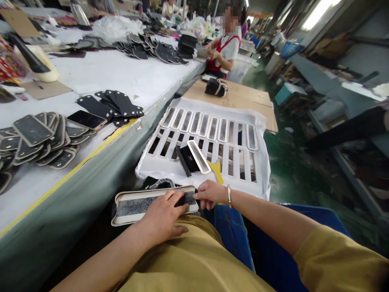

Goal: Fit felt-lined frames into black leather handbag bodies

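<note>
On my lap lies a long pale-edged panel with a speckled grey strip along its middle. My left hand rests flat across it, fingers stretched over the strip and thumb apart at the near side. At the panel's right end, my right hand is closed, its fingers pinched together; what they grip there is hidden. Just beyond, a white-framed grey strip piece leans over a black open holder, next to a yellow flat tool.
A white slotted sheet carries a row of framed strips. To the left, a table holds stacked grey panels, black cut pieces and a phone. Blue bins stand at my right. A co-worker stands beyond.
</note>
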Available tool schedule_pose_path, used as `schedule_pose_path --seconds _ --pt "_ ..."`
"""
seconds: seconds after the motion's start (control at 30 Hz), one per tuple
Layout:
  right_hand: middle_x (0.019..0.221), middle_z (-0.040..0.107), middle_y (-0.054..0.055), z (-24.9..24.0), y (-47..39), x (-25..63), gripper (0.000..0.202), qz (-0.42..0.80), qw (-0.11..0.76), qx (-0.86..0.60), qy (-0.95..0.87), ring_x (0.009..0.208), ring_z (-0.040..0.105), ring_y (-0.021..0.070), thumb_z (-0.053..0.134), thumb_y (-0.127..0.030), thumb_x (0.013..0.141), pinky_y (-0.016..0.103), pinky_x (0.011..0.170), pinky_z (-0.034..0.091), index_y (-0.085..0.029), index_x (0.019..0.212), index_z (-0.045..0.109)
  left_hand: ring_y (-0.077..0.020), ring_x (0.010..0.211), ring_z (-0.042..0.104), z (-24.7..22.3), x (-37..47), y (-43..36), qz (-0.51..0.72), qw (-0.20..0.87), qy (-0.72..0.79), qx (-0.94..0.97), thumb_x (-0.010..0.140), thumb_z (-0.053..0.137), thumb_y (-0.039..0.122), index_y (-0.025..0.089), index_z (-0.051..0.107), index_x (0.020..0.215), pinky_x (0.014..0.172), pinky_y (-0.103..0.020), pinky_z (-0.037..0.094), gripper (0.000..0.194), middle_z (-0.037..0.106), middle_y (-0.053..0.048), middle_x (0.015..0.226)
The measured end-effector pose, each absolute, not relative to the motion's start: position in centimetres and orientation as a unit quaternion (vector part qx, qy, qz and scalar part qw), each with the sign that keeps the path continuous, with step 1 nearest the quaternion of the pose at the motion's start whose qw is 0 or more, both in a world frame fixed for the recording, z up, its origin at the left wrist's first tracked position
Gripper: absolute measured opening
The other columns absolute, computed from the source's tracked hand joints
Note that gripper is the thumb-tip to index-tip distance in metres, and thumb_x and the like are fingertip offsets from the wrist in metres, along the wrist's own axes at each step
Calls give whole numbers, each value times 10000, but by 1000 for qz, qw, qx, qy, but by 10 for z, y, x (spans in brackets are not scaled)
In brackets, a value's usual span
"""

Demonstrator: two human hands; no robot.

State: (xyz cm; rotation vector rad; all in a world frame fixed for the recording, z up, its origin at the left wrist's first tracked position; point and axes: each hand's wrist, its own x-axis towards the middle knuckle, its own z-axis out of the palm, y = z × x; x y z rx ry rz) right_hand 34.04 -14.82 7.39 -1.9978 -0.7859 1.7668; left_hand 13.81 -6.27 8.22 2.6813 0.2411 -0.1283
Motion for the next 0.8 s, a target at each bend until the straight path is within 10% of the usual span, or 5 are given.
schedule_pose_path --seconds 0.23,0.5,0.67,0.8 --pt "621 669 65 79 -159 344 558 722 240 -629 -160 444 587 91 268 -510 939 179 416 471 -117 665 553 -306 1217 380 88 135 -69 -42 207 95 973 699 618 570 256 604 1154 1008 -438 351 553 433 -117 1332" --pt "557 648 17 72 -160 342 252 681 227 -660 -221 417 580 99 532 -294 866 170 390 468 -130 674 539 -325 1223 376 84 134 -69 -37 257 101 960 652 678 518 250 631 1120 1015 -465 332 542 414 -116 1362" --pt "560 649 47 89 -143 327 291 617 99 -730 -277 420 590 112 535 -262 855 180 374 478 -119 602 541 -307 1213 424 100 115 -40 27 535 88 840 660 690 497 234 558 1212 1012 -445 343 625 478 -105 1327" --pt "568 648 47 88 -140 324 308 594 76 -745 -294 412 583 108 531 -322 858 176 362 469 -133 615 526 -188 908 613 108 50 14 314 701 255 587 799 577 423 168 645 986 816 -313 480 323 665 -76 971"
